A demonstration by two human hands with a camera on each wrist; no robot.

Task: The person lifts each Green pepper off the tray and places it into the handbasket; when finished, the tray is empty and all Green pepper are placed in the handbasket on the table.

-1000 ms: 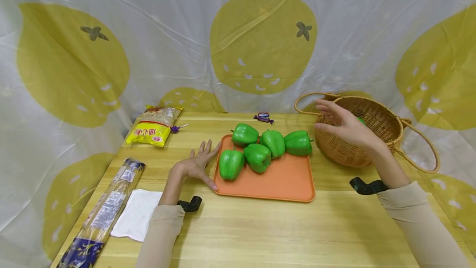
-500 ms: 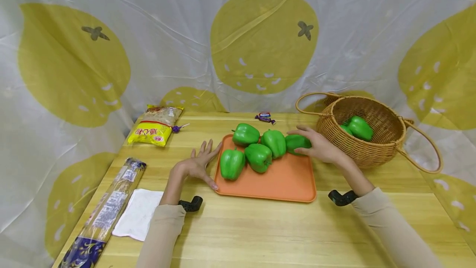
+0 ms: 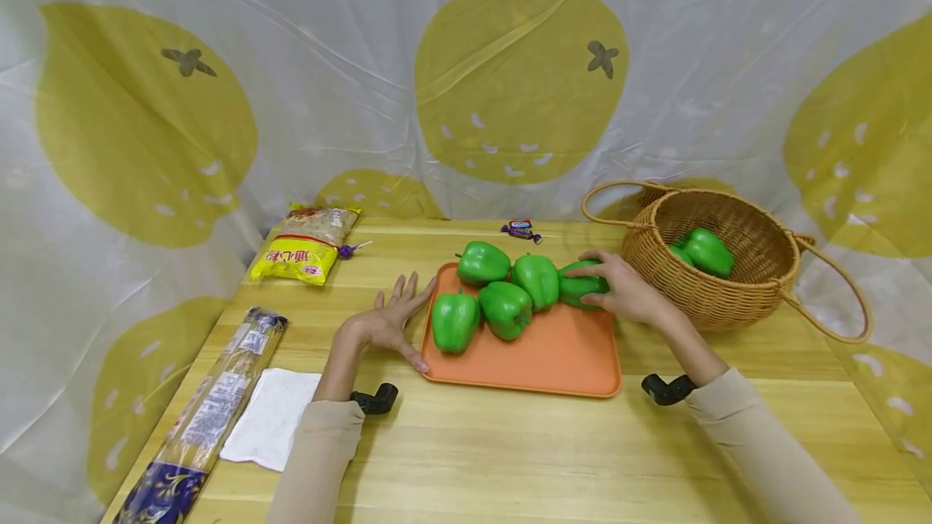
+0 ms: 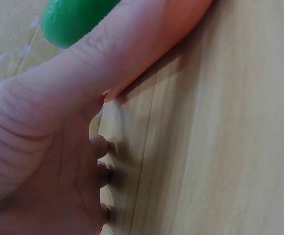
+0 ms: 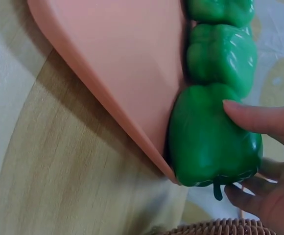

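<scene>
While my left hand stands spread beside the tray, thumb at its near left corner, my right hand grips the end green pepper at the far right corner. Stem toward the basket; other end against the next pepper. Thumb on one flank, fingers curled by the stem end, parted about its width; far-side contact hidden. Glossy skin: I expect it light, stiff, a bit slippery, not fragile. Best hold, I judge: across the broad lobes.
</scene>
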